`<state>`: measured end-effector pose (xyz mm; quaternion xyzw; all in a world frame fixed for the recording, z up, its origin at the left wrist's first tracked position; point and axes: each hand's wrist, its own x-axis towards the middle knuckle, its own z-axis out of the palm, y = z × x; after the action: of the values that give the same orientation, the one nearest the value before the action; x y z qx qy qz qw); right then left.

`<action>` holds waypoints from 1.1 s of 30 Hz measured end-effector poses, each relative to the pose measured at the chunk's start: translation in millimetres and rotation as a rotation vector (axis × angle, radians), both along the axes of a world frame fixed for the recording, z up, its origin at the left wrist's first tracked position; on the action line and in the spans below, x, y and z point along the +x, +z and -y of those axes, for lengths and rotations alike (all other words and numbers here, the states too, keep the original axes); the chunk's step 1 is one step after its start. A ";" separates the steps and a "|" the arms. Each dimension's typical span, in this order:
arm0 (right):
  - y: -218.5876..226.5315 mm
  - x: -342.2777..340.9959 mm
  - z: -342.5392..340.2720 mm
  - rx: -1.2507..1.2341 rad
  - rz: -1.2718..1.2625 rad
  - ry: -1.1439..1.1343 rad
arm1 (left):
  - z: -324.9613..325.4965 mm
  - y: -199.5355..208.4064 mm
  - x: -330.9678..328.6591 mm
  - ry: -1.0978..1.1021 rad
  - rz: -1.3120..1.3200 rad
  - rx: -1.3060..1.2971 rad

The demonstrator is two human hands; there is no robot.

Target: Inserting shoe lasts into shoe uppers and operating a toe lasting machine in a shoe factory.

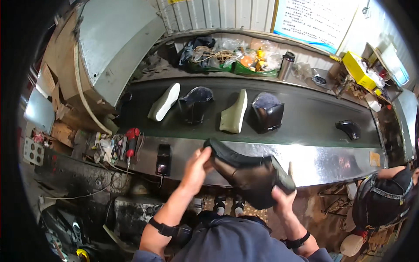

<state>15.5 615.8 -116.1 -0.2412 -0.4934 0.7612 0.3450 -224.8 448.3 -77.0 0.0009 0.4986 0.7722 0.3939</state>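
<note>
A black ankle boot with a thick sole (248,177) is held in the air between my hands, over the near edge of the metal ledge. My left hand (196,168) is closed on its toe end. At the heel end my right hand (284,200) grips it, thumb on the near side. Part of each hand's fingers is hidden behind the boot. Beyond it on the dark belt lie two pale foot-shaped pieces, one at the left (165,102) and one in the middle (235,112). Beside each sits a dark boot, left (196,105) and right (268,112).
A smaller black shoe piece (348,129) lies far right on the belt (305,115). The metal ledge (331,161) holds a phone (163,159) and a red heat-gun-like tool (132,142). Behind stand a thermos (286,65) and a yellow box (362,69). Another person (384,201) is at right.
</note>
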 end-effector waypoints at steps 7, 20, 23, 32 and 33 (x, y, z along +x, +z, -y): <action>-86.6 101.2 -156.4 -0.295 0.401 -0.221 | 379.4 -29.2 86.8 0.848 -0.557 -1.598; -157.3 88.2 -298.4 0.125 0.444 -0.621 | 629.4 -50.2 255.0 1.095 -0.250 -0.049; -128.9 21.9 -209.6 0.188 0.611 -0.242 | 365.3 72.9 181.4 1.215 0.090 -0.878; -55.1 -96.8 -40.5 0.513 0.420 0.709 | 344.1 72.8 180.6 1.287 -0.403 -1.130; -38.7 -109.1 -25.7 0.549 0.408 0.770 | 339.3 75.0 181.0 1.296 -0.445 -1.145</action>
<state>-93.6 641.4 -154.8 -0.0863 -0.7854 0.6129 -0.0132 -43.7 109.1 -2.0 -0.3281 0.7752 0.4577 -0.2860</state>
